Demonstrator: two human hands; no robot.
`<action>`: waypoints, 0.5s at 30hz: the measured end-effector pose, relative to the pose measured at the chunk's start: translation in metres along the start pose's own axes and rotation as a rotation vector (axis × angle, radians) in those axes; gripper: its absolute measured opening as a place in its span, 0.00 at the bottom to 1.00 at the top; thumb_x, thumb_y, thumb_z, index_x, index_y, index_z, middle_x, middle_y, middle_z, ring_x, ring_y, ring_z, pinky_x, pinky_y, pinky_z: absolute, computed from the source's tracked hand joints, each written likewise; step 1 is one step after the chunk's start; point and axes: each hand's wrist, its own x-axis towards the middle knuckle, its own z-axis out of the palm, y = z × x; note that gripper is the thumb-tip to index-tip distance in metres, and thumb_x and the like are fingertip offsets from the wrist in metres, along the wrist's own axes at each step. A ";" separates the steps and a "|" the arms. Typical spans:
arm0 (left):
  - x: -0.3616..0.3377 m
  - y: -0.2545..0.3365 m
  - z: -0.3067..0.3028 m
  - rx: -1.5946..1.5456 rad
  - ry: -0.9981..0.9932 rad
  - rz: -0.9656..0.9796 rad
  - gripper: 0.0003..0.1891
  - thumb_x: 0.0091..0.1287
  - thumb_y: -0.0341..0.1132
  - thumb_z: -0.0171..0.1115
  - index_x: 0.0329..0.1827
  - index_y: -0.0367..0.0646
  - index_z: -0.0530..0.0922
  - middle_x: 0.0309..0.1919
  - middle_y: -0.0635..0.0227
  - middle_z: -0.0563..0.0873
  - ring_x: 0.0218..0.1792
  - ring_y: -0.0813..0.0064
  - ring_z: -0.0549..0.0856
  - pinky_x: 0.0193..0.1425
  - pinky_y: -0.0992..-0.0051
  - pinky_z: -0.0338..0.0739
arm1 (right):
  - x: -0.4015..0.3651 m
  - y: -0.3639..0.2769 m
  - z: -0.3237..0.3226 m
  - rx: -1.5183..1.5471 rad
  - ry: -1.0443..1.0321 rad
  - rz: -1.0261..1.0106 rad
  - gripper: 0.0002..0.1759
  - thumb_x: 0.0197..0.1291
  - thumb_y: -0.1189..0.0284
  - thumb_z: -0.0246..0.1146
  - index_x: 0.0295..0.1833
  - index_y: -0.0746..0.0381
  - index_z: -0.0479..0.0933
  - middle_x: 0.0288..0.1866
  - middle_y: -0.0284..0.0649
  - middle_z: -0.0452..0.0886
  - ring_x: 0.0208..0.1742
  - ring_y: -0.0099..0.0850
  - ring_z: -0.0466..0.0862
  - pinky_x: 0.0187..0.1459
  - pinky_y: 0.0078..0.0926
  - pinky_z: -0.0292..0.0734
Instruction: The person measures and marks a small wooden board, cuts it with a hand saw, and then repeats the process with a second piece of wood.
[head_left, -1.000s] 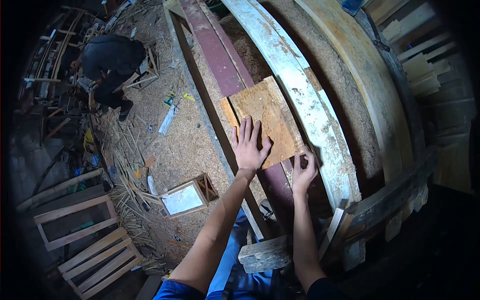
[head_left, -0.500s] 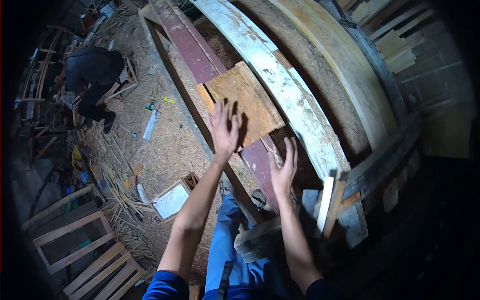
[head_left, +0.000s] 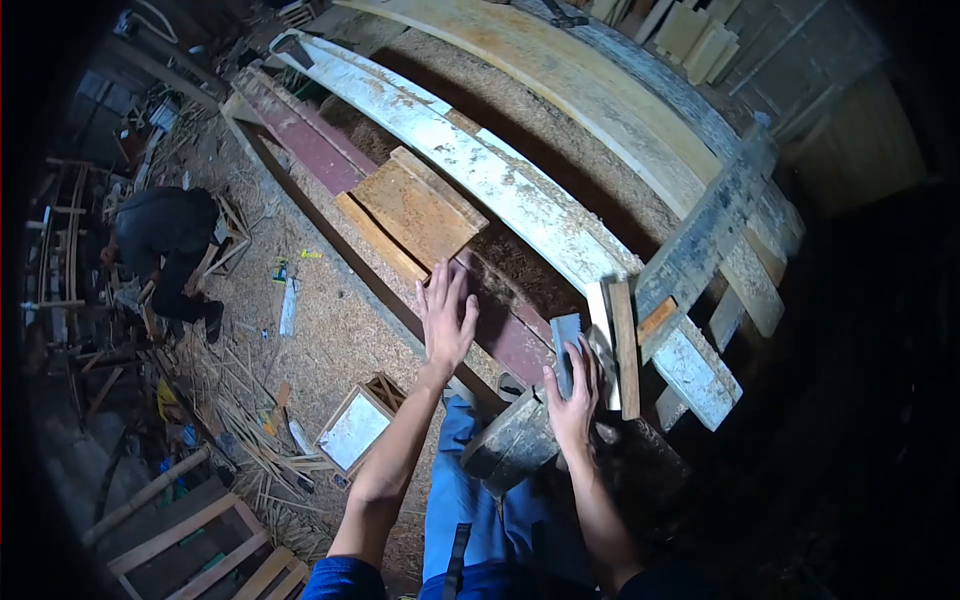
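We've moved R hand [head_left: 572,405] to grey toothed block [head_left: 566,345], fingers curled round it. L hand [head_left: 447,325], fingers part-open, by rough wood bd. [head_left: 415,212]

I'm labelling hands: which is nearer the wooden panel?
Left. The left hand has its fingers at the near edge of the wooden panel; the right hand is farther off, around the grey block.
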 end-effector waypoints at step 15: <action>-0.072 0.051 0.010 -0.041 -0.194 0.095 0.30 0.78 0.42 0.58 0.81 0.45 0.70 0.85 0.51 0.62 0.87 0.51 0.57 0.91 0.48 0.41 | -0.041 0.026 -0.032 -0.254 0.004 -0.013 0.27 0.70 0.64 0.70 0.73 0.56 0.77 0.78 0.46 0.74 0.79 0.47 0.71 0.76 0.54 0.60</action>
